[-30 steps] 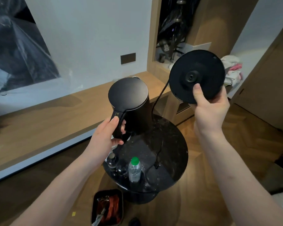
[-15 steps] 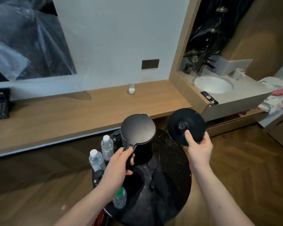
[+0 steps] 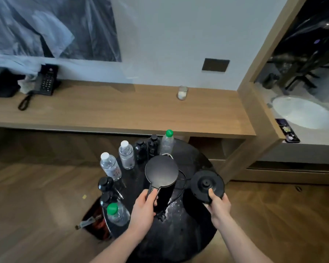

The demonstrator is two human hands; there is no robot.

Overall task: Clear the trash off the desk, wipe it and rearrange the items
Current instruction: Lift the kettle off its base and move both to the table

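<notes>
Over the round black table (image 3: pixel 179 234), nearest the camera, both bare forearms reach in. The left hand (image 3: pixel 143 207) curls its fingers round the handle of the black kettle (image 3: pixel 161 175), which is seen from above with its lid closed; whether its bottom rests on the tabletop cannot be told. The right hand (image 3: pixel 219 205) pinches the near edge of the round black kettle base (image 3: pixel 206 184), thumb on top, the disc tilted toward the camera just right of the kettle. A black cord (image 3: pixel 179 188) runs from the base behind the kettle and ends in a plug (image 3: pixel 161 215) lying on the table near the left hand.

On the table's left side stand a clear bottle with a green cap (image 3: pixel 115 212), some dark bottles (image 3: pixel 105 186) and two white-capped water bottles (image 3: pixel 110 167); one carries a label with reddish marks too small to read. Farther back are two more small dark bottles (image 3: pixel 146 148) and a second green-capped bottle (image 3: pixel 167 142). Beside the table on the wooden floor sits a dark bin (image 3: pixel 95 221) with red and metallic trash inside.

Beyond, the long wooden desk (image 3: pixel 112 111) holds a small glass with a white candle (image 3: pixel 182 93) toward its right end and a black telephone (image 3: pixel 46 80) with a coiled cord at the left, next to a dark box. The keypad's markings are illegible. On the wall above is a dark switch plate (image 3: pixel 215 64). To the right lies a white sink (image 3: pixel 304 112).
</notes>
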